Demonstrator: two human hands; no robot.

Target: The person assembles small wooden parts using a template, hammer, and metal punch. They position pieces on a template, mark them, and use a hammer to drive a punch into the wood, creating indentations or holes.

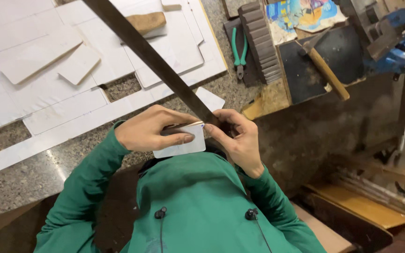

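Hands close to chest over near edge of granite surface. Left hand clamped on small white panel piece; right hand gripping long flat file laid across its top edge. Risk: file skids, nicks fingertip; thin piece may chip.

Speckled grey granite on the counter, white cut-out sheets spread over it. A small white panel, a dark metal bar crossing it. Deep green sleeves. Teal-handled pliers, a blue vise, a tan-handled hammer, a dark ridged block.
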